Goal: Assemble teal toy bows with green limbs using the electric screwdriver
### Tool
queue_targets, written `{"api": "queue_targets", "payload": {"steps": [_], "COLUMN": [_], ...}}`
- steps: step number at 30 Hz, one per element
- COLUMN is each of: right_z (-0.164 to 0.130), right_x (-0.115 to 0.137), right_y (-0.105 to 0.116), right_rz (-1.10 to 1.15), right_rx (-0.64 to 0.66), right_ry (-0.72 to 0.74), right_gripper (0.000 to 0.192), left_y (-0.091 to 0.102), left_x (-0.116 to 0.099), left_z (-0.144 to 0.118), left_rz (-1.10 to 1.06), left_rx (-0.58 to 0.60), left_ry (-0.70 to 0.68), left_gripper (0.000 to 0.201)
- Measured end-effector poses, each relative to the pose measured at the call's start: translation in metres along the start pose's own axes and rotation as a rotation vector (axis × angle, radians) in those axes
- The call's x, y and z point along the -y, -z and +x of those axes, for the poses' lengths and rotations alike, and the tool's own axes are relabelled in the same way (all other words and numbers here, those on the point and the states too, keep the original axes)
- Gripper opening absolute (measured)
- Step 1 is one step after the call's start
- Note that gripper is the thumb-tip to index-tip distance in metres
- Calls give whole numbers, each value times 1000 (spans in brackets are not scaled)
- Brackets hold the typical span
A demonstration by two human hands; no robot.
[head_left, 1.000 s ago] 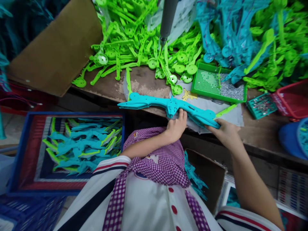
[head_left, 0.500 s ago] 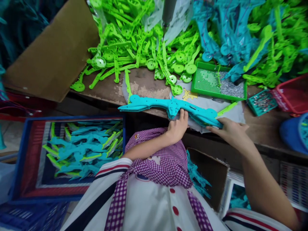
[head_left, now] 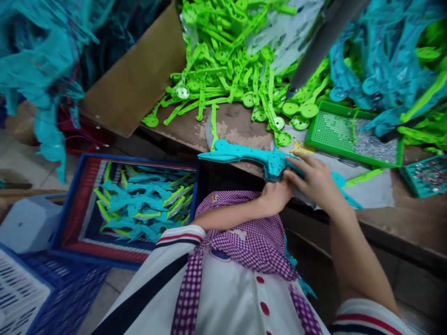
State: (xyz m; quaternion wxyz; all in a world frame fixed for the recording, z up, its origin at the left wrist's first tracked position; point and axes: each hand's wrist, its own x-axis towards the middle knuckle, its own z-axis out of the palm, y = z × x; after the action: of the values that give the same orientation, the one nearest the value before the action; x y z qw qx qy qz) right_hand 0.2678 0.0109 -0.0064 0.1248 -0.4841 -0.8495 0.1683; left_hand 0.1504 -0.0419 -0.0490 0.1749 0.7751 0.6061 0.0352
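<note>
A long turquoise plastic part [head_left: 240, 153], shaped like a bow with a moulded block in the middle, lies across the table's front edge. My left hand [head_left: 277, 197] grips it from below near the middle block, fingers curled. My right hand [head_left: 316, 181] covers the section just right of that block, its fingers bent onto the part and close to my left fingers. Green arms [head_left: 363, 177] stick out behind the turquoise part at both ends. What lies under my right palm is hidden.
Heaped bright green plastic pieces [head_left: 223, 60] fill the table's back. A dark grey hanging tool [head_left: 323, 44] points down over them. Right of my hands stand a green tray [head_left: 316, 137] of screws and a teal tray [head_left: 428, 174]. A blue-rimmed crate [head_left: 70, 211] holds finished-looking turquoise-and-green parts, lower left.
My right hand has moved left along the turquoise part from its right end to beside the middle block. The camera view has swung left, shifting the scene rightward.
</note>
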Motion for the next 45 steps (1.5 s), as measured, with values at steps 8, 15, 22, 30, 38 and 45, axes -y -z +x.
{"api": "queue_targets", "payload": {"steps": [8,15,22,30,38,45], "right_z": [-40,-67,-75,-88,-97,-90], "right_x": [-44,-61,-67,-59,-42,-35], "right_y": [40,40,36,19,8,5], "right_rz": [63,167,114,-241,-339,-379], "right_rx": [-8,-1,7,29,-63,-59], "right_ry": [-250,-392,-232,-153,-151,-148], "right_gripper": [51,59,59,59,66,51], "left_y": [2,-2,-3,-1,5,19], "left_x": [4,3,3,3,6,13], "left_z": [-4,-1,-1,-2,-3,-3], "left_rz": [-19,42,84,92,35,1], "left_rx": [3,7,0,16,36,95], "left_ry": [-56,-65,-66,-77,-92,-118], "left_gripper": [63,70,73,72,71,73]}}
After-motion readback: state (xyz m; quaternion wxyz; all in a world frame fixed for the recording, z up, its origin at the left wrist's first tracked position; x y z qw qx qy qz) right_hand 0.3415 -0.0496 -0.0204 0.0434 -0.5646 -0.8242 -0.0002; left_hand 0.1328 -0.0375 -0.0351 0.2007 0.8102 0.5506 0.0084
